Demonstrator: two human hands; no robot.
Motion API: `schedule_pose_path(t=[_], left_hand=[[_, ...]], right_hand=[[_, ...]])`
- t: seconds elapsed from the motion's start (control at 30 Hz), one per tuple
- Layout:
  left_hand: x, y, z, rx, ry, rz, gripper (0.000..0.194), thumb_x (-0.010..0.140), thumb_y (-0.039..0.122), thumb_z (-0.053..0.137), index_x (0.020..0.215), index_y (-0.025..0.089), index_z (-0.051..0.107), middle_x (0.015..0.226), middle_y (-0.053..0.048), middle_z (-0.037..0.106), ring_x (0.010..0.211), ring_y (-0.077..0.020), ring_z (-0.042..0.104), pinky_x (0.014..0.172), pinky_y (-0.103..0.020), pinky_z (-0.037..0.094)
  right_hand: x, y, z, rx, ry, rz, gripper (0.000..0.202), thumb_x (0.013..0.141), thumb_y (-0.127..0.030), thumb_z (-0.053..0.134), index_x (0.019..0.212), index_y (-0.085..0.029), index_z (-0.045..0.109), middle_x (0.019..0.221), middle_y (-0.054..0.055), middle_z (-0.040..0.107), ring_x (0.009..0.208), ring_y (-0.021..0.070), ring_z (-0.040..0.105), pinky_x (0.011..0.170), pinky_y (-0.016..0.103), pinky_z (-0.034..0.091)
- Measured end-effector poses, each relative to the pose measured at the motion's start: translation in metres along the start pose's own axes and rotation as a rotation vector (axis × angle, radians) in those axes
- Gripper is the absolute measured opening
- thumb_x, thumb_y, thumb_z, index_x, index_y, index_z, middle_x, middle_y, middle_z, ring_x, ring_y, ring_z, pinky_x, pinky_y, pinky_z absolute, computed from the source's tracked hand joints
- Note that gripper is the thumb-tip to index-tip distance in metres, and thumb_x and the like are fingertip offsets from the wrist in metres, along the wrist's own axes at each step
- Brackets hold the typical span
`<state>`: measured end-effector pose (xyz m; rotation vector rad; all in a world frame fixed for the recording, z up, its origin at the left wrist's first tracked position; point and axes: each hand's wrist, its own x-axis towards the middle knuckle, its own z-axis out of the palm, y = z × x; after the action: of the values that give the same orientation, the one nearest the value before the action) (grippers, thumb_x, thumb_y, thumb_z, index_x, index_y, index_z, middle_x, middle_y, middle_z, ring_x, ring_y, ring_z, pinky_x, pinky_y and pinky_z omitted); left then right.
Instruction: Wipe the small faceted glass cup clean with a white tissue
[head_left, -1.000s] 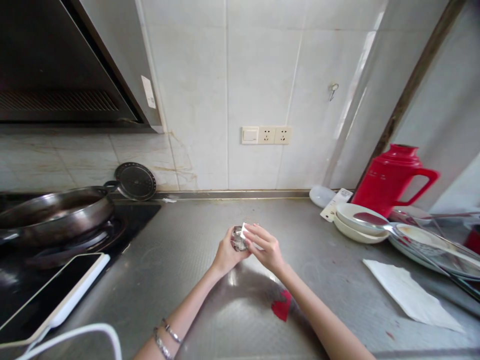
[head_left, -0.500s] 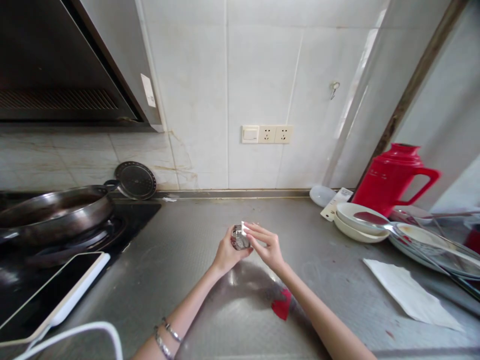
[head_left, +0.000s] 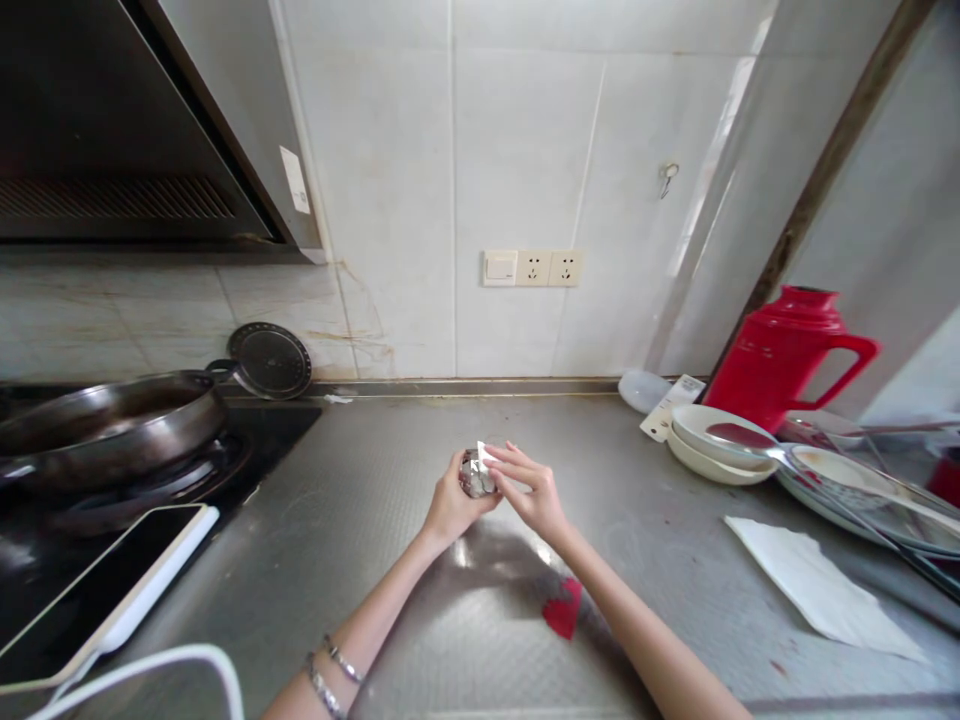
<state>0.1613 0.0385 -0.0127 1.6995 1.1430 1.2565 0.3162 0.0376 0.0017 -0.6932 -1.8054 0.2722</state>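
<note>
A small shiny glass jar or cup (head_left: 477, 478), with dark and silvery patches, is held above the middle of the metal counter. My left hand (head_left: 451, 503) is wrapped round its left and near side. At the right, my right hand (head_left: 534, 490) pinches a small white piece (head_left: 484, 456), perhaps paper, against the glass; its fingers are close together. What the glass contains is too small to tell. A red scrap (head_left: 562, 609) lies on the counter between my forearms.
On the left are a steel pan (head_left: 112, 425) on the stove and a phone with a white cable (head_left: 112, 585). To the right stand a red thermos (head_left: 780, 360), stacked bowls (head_left: 720, 450), plates with utensils, and a white cloth or paper (head_left: 821, 585) lying flat.
The glass and both hands have shifted very slightly to the left. The white piece has tilted a little, and the right hand's grip looks nearly the same.
</note>
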Motion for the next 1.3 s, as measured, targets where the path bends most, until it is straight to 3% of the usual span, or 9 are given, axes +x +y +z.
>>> schedule_pose_path(t=[0.17,0.3,0.4,0.47,0.7,0.83,0.97,1.13,1.3], left_hand=[[0.001,-0.002,-0.001,-0.015,-0.001,0.020,0.059,0.063,0.030,0.077,0.116,0.018,0.052,0.098,-0.005,0.069,0.080,-0.0174,0.066,0.069,-0.025,0.051],[-0.001,0.002,0.002,-0.052,-0.015,-0.001,0.059,0.063,0.028,0.076,0.116,0.019,0.053,0.092,-0.002,0.068,0.074,-0.0148,0.064,0.065,-0.023,0.050],[-0.001,0.005,0.002,-0.126,-0.053,-0.095,0.060,0.063,0.029,0.075,0.117,0.019,0.051,0.079,0.002,0.062,0.061,-0.0113,0.058,0.053,-0.021,0.048],[-0.001,0.006,0.001,-0.183,-0.061,-0.163,0.060,0.063,0.030,0.074,0.117,0.019,0.050,0.078,0.003,0.058,0.058,-0.0107,0.056,0.048,-0.021,0.049],[-0.001,0.006,0.001,-0.225,-0.088,-0.152,0.057,0.063,0.031,0.073,0.114,0.019,0.050,0.076,0.003,0.058,0.058,-0.0102,0.055,0.049,-0.020,0.048],[-0.003,0.005,0.003,-0.136,-0.073,-0.100,0.060,0.061,0.028,0.075,0.115,0.019,0.051,0.074,0.004,0.059,0.059,-0.0091,0.055,0.053,-0.019,0.047],[-0.001,0.005,0.000,-0.182,-0.073,-0.133,0.062,0.062,0.031,0.075,0.118,0.021,0.049,0.078,0.003,0.059,0.058,-0.0100,0.056,0.050,-0.020,0.048],[0.002,0.007,-0.003,-0.218,-0.034,-0.173,0.059,0.064,0.033,0.073,0.117,0.021,0.048,0.081,0.002,0.058,0.060,-0.0111,0.058,0.050,-0.022,0.051],[-0.001,0.010,-0.003,-0.123,-0.045,-0.090,0.056,0.066,0.027,0.073,0.115,0.020,0.048,0.077,0.003,0.061,0.060,-0.0112,0.058,0.054,-0.021,0.049]], right_hand=[[-0.003,0.000,0.005,0.016,-0.073,-0.127,0.023,0.089,-0.024,0.058,0.107,-0.031,0.071,0.120,0.006,0.066,0.116,0.0250,0.060,0.107,0.053,0.039],[0.000,-0.001,0.007,0.132,-0.005,0.112,0.022,0.090,-0.034,0.058,0.105,-0.029,0.072,0.117,0.006,0.068,0.114,0.0267,0.061,0.106,0.053,0.040],[0.006,0.001,0.001,0.309,0.026,0.331,0.026,0.084,-0.045,0.064,0.099,-0.026,0.075,0.111,0.007,0.070,0.111,0.0287,0.063,0.101,0.051,0.046],[0.008,0.002,-0.003,0.400,0.003,0.400,0.029,0.078,-0.047,0.068,0.097,-0.026,0.075,0.112,0.007,0.070,0.112,0.0294,0.062,0.098,0.049,0.049],[0.006,0.001,-0.002,0.401,-0.054,0.332,0.024,0.077,-0.044,0.070,0.095,-0.028,0.075,0.117,0.005,0.067,0.118,0.0291,0.058,0.103,0.050,0.044],[0.007,0.002,0.000,0.395,0.001,0.407,0.028,0.079,-0.046,0.068,0.097,-0.026,0.075,0.114,0.007,0.069,0.113,0.0289,0.062,0.099,0.048,0.049],[0.009,0.003,-0.004,0.424,0.017,0.435,0.029,0.077,-0.046,0.070,0.097,-0.026,0.075,0.111,0.006,0.071,0.112,0.0292,0.063,0.099,0.048,0.049],[0.008,0.002,-0.001,0.475,-0.024,0.402,0.029,0.076,-0.046,0.071,0.096,-0.027,0.076,0.121,0.006,0.065,0.119,0.0292,0.058,0.101,0.047,0.047],[0.004,0.005,0.006,0.589,-0.013,0.587,0.040,0.081,-0.050,0.064,0.111,-0.024,0.070,0.127,0.008,0.062,0.117,0.0298,0.059,0.090,0.046,0.055]])
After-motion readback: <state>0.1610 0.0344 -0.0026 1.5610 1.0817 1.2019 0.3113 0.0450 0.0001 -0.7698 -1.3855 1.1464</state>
